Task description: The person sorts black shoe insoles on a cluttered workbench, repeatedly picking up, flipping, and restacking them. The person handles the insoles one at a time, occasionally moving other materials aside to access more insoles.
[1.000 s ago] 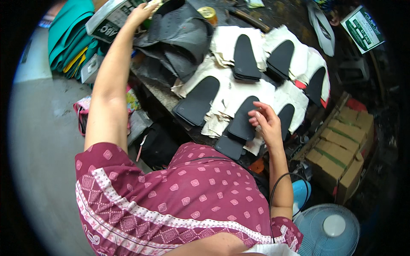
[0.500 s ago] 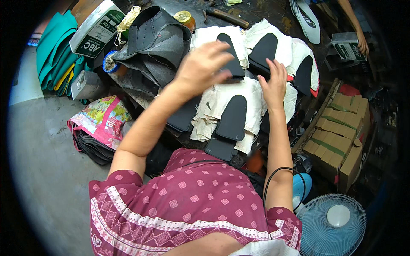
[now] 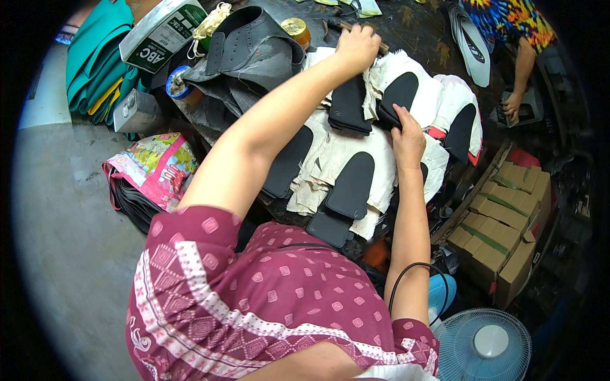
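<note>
My left hand (image 3: 358,49) reaches to the far side of the work table, its fingers closed around the wooden handle of a hammer (image 3: 383,47), mostly hidden under the hand. My right hand (image 3: 408,140) has its fingers and thumb at the near right corner of a stack of black, round-ended sole pieces (image 3: 400,92), seemingly pinching it. This stack lies on folded white cloth (image 3: 429,95). To its left is another black stack (image 3: 349,108), partly behind my left forearm. Nearer to me, black pieces (image 3: 351,184) overlap on more white cloth (image 3: 311,197).
Dark grey shoe uppers (image 3: 248,57), an amber jar (image 3: 295,30) and a blue-rimmed tub (image 3: 180,82) crowd the left. Cardboard boxes (image 3: 495,222) and a fan (image 3: 489,343) stand at right. Beyond the table is another person's hand (image 3: 511,106). A pink bag (image 3: 155,168) sits at left.
My left hand has moved away from above the black stacks to the hammer and closed on it. My right hand's fingers have drawn in at the stack. The other person's patterned clothing has come into view.
</note>
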A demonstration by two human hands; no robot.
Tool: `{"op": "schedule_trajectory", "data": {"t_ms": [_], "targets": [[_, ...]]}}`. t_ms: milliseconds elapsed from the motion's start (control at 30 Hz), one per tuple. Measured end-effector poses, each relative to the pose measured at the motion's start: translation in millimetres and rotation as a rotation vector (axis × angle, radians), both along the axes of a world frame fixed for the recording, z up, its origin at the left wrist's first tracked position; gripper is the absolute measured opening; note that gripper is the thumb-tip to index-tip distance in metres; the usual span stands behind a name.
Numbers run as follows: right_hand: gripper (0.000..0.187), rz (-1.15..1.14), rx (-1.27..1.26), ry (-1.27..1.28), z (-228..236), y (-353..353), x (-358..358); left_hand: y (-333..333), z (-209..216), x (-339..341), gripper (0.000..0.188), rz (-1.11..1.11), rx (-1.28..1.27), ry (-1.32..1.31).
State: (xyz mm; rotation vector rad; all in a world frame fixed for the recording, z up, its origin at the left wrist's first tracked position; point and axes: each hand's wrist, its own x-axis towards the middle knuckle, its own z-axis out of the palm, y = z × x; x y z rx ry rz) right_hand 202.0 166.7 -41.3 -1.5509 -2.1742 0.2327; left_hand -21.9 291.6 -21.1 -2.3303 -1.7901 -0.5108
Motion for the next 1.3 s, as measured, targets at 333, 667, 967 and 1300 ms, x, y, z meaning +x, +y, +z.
{"op": "schedule_trajectory", "data": {"t_ms": [333,667,967,1300], "targets": [[0.055,-0.061,-0.071,0.040,2.4,-4.9,-1.5,67.0,-19.2,-21.4,0.030,-0.072,-0.378,0.457],[0.056,0.031,-0.302,0.453,4.0,3.6,30.1,-10.8,35.5,-62.6,0.015,-0.255,-0.597,0.366],[0.063,0.151,-0.142,0.142,4.1,-27.0,45.0,-81.3,59.5,-47.3,0.020,-0.312,-0.423,0.338],[0.064,0.120,-0.168,0.245,3.7,-58.3,48.3,-175.9,37.6,-18.1,0.045,-0.262,-0.325,-0.231]]}}
